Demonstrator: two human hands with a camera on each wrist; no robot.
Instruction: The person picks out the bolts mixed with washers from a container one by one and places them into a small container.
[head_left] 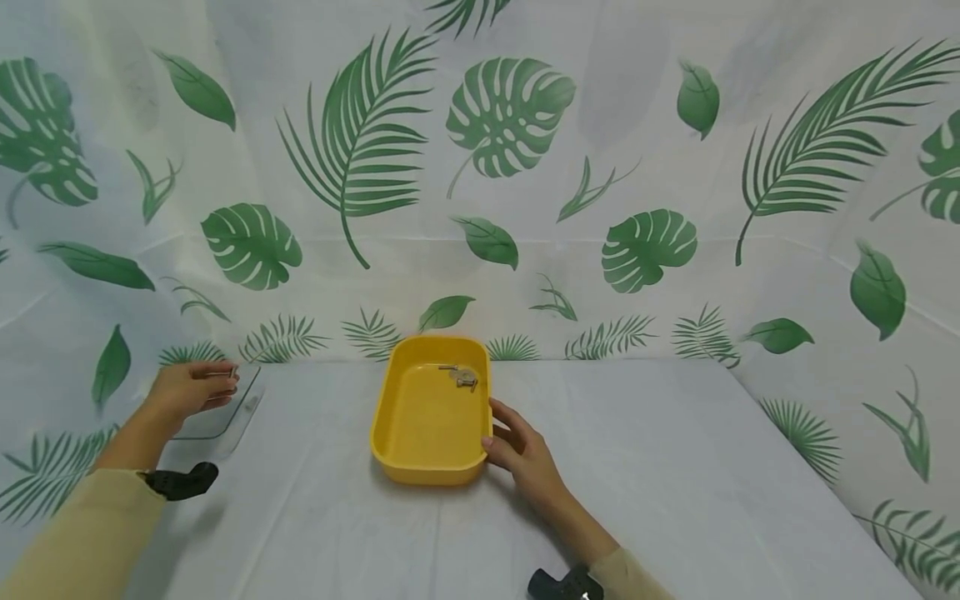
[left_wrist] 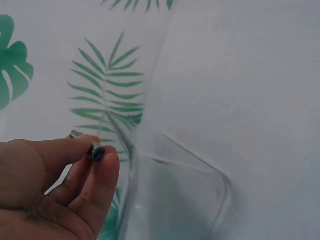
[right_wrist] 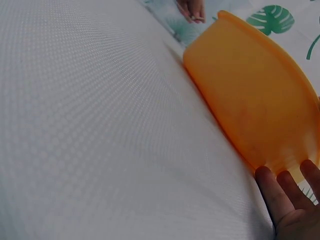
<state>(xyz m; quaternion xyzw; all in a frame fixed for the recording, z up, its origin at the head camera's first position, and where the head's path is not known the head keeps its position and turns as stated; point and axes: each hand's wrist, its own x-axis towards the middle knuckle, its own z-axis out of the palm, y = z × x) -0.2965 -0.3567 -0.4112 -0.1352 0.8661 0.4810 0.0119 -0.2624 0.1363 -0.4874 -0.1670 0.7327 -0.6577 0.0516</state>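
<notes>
My left hand [head_left: 191, 392] is raised at the far left and pinches a small metal bolt [left_wrist: 96, 151] between thumb and fingers. In the left wrist view, its round, hollow-ended head faces the camera. Below that hand lies a clear plastic tray [head_left: 242, 421], partly covered by it. At the middle of the table stands a yellow tray [head_left: 427, 417], with several metal bolts [head_left: 467, 382] in its far right corner. My right hand [head_left: 528, 458] holds this tray by its right side, the thumb at the rim and the other fingertips [right_wrist: 263, 172] against the outer wall.
A white cloth [head_left: 660, 467] covers the table. Behind it and along both sides hangs a pale sheet [head_left: 540, 275] printed with green leaves. Each wrist wears a black camera mount [head_left: 180, 482].
</notes>
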